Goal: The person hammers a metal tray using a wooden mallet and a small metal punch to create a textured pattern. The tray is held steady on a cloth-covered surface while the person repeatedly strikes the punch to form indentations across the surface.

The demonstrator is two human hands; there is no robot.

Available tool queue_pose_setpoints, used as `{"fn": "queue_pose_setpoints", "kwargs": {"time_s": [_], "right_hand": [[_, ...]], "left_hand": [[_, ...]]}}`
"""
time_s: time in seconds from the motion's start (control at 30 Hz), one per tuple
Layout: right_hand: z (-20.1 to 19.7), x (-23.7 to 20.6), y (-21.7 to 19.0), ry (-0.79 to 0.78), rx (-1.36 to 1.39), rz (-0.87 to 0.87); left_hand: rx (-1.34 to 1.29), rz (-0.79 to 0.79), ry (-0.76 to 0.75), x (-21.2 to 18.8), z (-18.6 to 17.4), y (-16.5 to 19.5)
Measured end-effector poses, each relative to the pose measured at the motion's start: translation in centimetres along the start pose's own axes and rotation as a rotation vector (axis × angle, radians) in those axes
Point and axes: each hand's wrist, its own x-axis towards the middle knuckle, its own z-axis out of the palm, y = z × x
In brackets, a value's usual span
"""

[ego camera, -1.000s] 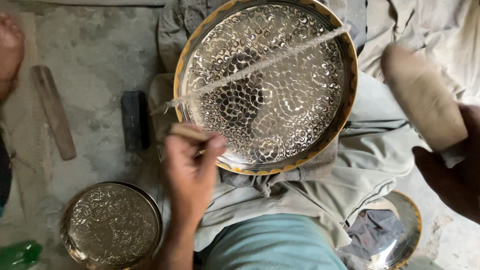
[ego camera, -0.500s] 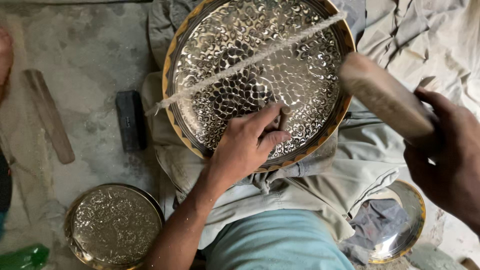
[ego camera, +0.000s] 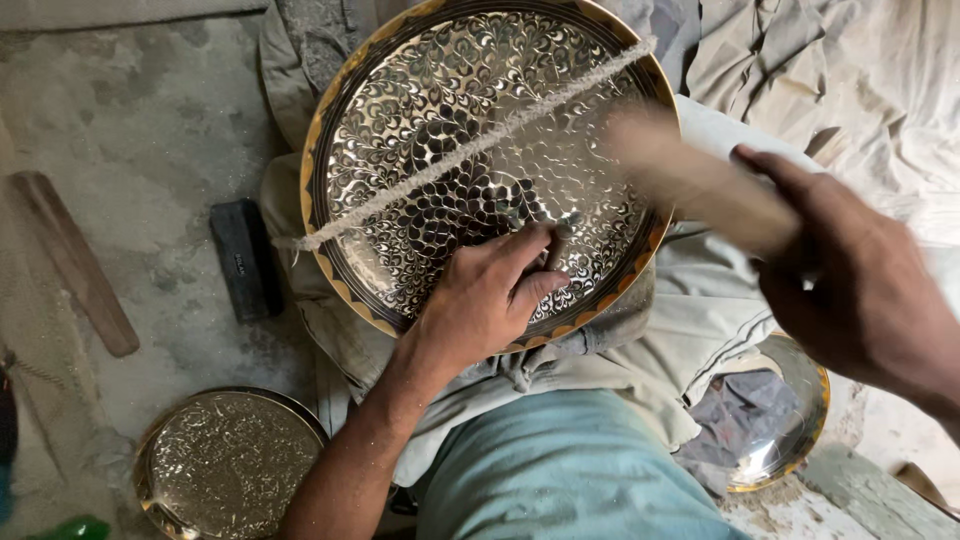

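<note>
A large round brass plate point(ego camera: 420, 110) with fine engraved patterns rests on my lap, with a rough cord point(ego camera: 470, 150) stretched across it. My left hand point(ego camera: 490, 300) lies on the plate's lower part, pinching a small metal punch point(ego camera: 560, 240) upright against the surface. My right hand point(ego camera: 860, 280) grips a wooden mallet point(ego camera: 700, 185), blurred, above the plate's right rim and close to the punch.
A smaller engraved plate point(ego camera: 230, 460) lies on the floor at lower left. A black block point(ego camera: 245, 258) and a wooden stick point(ego camera: 75, 262) lie left of the big plate. A shiny bowl point(ego camera: 790, 420) with cloth sits at lower right. Grey cloth covers my legs.
My left hand moved from the plate's bottom rim up onto its surface with the punch. The mallet swung from the far right inward and down over the plate.
</note>
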Motion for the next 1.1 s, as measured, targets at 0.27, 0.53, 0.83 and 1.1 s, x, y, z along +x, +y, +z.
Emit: {"fn": "queue_pose_setpoints", "kwargs": {"time_s": [0.27,0.53,0.83,1.1], "right_hand": [[1.6,-0.4,1.3,0.0,0.423,0.16],[0.8,-0.2,-0.1,0.022,0.26,0.085],[0.1,0.3,-1.1,-0.003,-0.191,-0.052],[1.4,-0.1,0.2,-0.007,-0.183,-0.093]], "left_hand": [[0.002,0.004,-0.021,0.0,-0.3,0.1],[0.04,0.005,-0.06,0.0,-0.2,-0.3],[0.05,-0.011,-0.067,0.0,-0.1,-0.3],[0.044,0.048,-0.032,0.1,-0.7,0.2]]}}
